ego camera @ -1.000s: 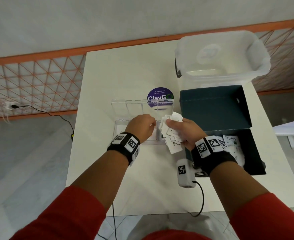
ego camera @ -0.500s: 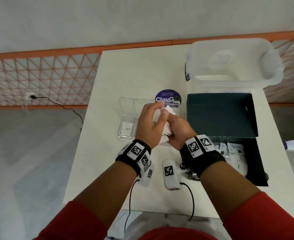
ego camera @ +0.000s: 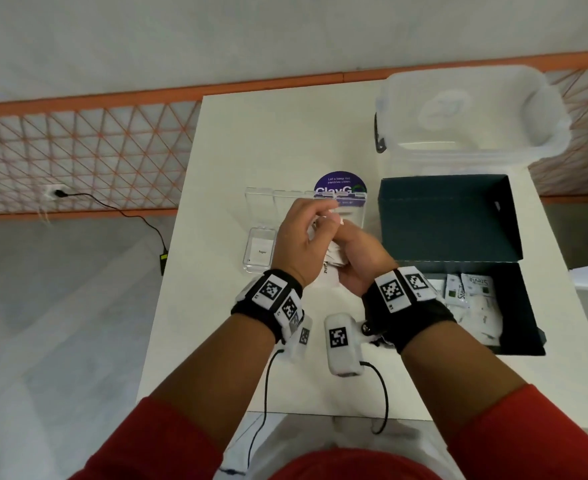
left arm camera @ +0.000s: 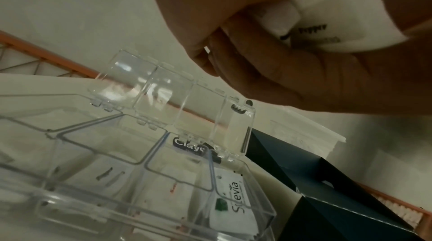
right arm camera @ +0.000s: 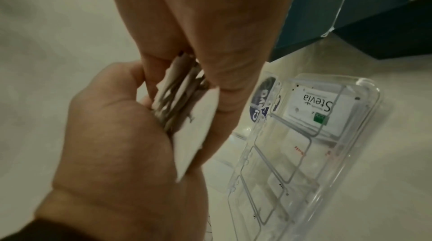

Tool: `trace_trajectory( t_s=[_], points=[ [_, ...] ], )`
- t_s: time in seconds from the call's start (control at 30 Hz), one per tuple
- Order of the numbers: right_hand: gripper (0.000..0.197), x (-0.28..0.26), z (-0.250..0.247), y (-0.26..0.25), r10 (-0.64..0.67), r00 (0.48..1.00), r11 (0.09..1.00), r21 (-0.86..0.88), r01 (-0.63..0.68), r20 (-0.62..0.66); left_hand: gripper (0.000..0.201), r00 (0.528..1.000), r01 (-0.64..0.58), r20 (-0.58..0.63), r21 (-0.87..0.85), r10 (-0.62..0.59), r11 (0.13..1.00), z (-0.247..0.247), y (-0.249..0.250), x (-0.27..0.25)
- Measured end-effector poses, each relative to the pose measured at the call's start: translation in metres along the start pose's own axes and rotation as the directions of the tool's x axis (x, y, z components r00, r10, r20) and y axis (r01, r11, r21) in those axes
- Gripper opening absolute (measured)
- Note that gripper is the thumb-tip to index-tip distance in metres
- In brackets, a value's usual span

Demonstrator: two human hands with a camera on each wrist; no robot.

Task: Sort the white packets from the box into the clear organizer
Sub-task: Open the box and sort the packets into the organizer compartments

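Note:
Both hands meet above the clear organizer (ego camera: pixel 255 268), whose lids stand open. My right hand (ego camera: pixel 355 254) grips a stack of white packets (ego camera: pixel 332 268), seen edge-on in the right wrist view (right arm camera: pixel 187 115). My left hand (ego camera: pixel 315 220) reaches into the top of that stack and pinches a packet; the left wrist view shows one marked Pepper (left arm camera: pixel 339 23). A Sugar packet (ego camera: pixel 261 249) lies in the organizer's leftmost compartment. A Stevia packet (right arm camera: pixel 318 104) lies in the rightmost one. The dark box (ego camera: pixel 517 306) to the right holds several more packets (ego camera: pixel 469 292).
The box's raised lid (ego camera: pixel 448 216) stands just right of the hands. A clear plastic tub (ego camera: pixel 469 109) sits at the table's far right. A round purple sticker (ego camera: pixel 340 188) lies behind the organizer. Cables hang over the table's near edge (ego camera: pixel 285 410).
The left hand has left the organizer's compartments and come up to the stack in the right hand. Both hands now sit together, slightly farther back over the organizer.

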State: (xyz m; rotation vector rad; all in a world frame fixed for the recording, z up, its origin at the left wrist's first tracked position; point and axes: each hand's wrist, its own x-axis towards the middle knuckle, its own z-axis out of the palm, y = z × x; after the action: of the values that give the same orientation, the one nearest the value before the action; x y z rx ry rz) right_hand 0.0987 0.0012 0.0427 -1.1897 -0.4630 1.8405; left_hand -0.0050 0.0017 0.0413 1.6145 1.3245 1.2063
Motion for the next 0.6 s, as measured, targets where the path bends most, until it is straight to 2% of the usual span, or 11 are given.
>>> trace_trajectory(
  t_s=[0.1, 0.17, 0.23, 0.33, 0.4, 0.5, 0.57, 0.6],
  points=[
    [0.017, 0.003, 0.009, 0.004, -0.093, 0.995, 0.996, -0.016, 0.092, -0.028, 0.03, 1.0, -0.018, -0.013, 0.001, 0.018, 1.0, -0.005, -0.004, 0.003],
    [0.017, 0.002, 0.015, 0.007, -0.106, 0.994, 0.993, -0.058, 0.105, -0.022, 0.022, 0.998, 0.018, -0.067, -0.03, -0.02, 0.999, -0.006, -0.004, 0.006],
    [0.028, 0.002, 0.022, 0.01, -0.065, 0.998, 0.995, -0.08, 0.065, 0.007, 0.03, 0.984, 0.082, -0.154, -0.083, -0.094, 0.993, -0.008, -0.007, 0.008],
    [0.037, 0.003, 0.029, 0.011, -0.06, 0.997, 0.998, 0.039, 0.058, 0.051, 0.034, 0.959, 0.121, -0.24, -0.139, -0.152, 0.983, -0.013, -0.014, 0.011],
    [0.043, 0.003, 0.03, 0.012, -0.061, 0.997, 0.993, 0.102, 0.056, 0.041, 0.036, 0.96, 0.145, -0.219, -0.152, -0.176, 0.978, -0.016, -0.015, 0.011],
    [0.044, 0.002, 0.025, 0.017, -0.048, 0.999, 0.984, 0.171, 0.048, -0.006, 0.025, 0.969, 0.182, -0.128, -0.206, -0.211, 0.962, -0.026, -0.018, 0.011],
    [0.041, 0.001, 0.02, 0.018, -0.026, 0.999, 0.969, 0.243, 0.033, -0.03, 0.018, 0.964, 0.214, -0.132, -0.127, -0.23, 0.969, -0.04, -0.028, 0.01],
    [0.041, 0.0, 0.015, 0.017, -0.023, 0.999, 0.966, 0.258, 0.033, -0.042, 0.013, 0.964, 0.231, -0.129, -0.023, -0.232, 0.973, -0.049, -0.036, 0.008]
  ],
)
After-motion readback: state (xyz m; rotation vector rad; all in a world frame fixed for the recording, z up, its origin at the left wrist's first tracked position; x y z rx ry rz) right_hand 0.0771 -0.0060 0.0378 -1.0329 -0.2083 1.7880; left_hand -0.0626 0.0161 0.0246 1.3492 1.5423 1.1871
